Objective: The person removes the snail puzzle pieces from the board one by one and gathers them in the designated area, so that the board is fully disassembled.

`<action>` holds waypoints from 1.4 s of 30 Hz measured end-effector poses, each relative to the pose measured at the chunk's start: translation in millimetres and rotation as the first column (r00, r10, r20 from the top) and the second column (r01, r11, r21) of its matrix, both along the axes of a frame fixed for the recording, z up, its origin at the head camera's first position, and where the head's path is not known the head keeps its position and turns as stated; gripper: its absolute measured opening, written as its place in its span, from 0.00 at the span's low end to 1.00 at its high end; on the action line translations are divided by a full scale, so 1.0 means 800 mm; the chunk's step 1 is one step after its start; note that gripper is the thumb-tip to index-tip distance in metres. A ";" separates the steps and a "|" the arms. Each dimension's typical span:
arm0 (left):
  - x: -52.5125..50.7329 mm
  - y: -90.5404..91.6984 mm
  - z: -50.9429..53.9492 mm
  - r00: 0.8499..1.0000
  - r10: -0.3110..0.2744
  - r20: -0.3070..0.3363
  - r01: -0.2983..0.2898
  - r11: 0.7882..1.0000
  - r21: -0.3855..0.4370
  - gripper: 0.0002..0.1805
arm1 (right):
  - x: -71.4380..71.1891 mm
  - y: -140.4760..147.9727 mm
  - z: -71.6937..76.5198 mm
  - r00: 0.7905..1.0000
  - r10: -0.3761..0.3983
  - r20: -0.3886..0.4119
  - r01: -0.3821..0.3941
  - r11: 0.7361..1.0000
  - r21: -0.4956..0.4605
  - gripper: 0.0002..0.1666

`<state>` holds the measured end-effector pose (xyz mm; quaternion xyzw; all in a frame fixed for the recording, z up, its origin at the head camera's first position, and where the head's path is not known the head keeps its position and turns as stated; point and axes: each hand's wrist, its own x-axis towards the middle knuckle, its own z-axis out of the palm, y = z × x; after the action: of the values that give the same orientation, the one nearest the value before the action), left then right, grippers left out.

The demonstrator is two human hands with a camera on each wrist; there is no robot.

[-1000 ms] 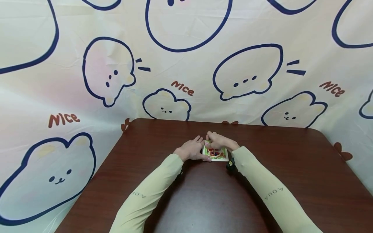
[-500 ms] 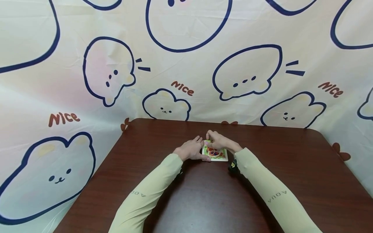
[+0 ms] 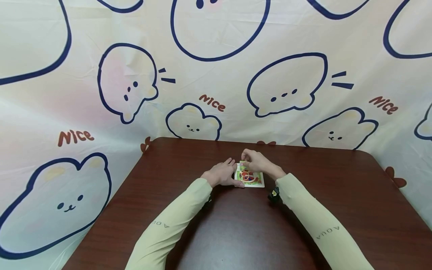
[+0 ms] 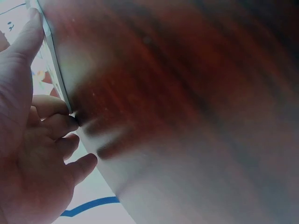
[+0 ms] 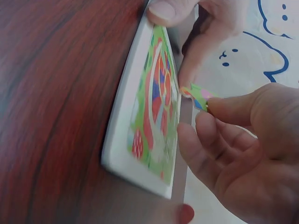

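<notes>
A small jigsaw puzzle in a white frame lies on the table, its picture colourful with a green border. My left hand rests along the frame's left side. Its thumb presses on the near left corner, and the other fingers stretch to the far left corner. Between thumb and index finger, my right hand pinches a puzzle piece, green with bits of pink, orange and blue. That piece is raised just off the far left part of the puzzle. In the left wrist view, only the frame's edge shows.
The dark brown wooden table stretches around the puzzle on all sides. Behind it hangs a pale cloth with cartoon bears. A black device sits at my right wrist.
My right hand has lifted and shifted slightly right, and the piece has come up with it from the far left corner. The left hand and the frame have stayed put.
</notes>
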<state>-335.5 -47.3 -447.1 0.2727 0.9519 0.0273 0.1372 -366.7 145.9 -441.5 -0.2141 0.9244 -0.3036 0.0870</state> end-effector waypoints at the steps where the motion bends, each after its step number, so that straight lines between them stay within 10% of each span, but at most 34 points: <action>1: 0.000 0.000 0.000 1.000 0.000 -0.004 0.000 1.000 -0.003 0.57 | 0.000 0.004 0.001 1.000 -0.004 -0.008 0.004 1.000 0.000 0.07; 42: -0.001 -0.003 -0.007 0.998 -0.050 -0.034 0.049 0.999 -0.023 0.58 | 0.031 0.194 0.017 0.968 -0.059 0.244 0.036 0.995 0.097 0.03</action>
<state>-336.4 -49.9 -452.6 0.2949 0.9474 0.0087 0.1242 -341.7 301.2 -427.6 -0.1481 0.9242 -0.2872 0.2037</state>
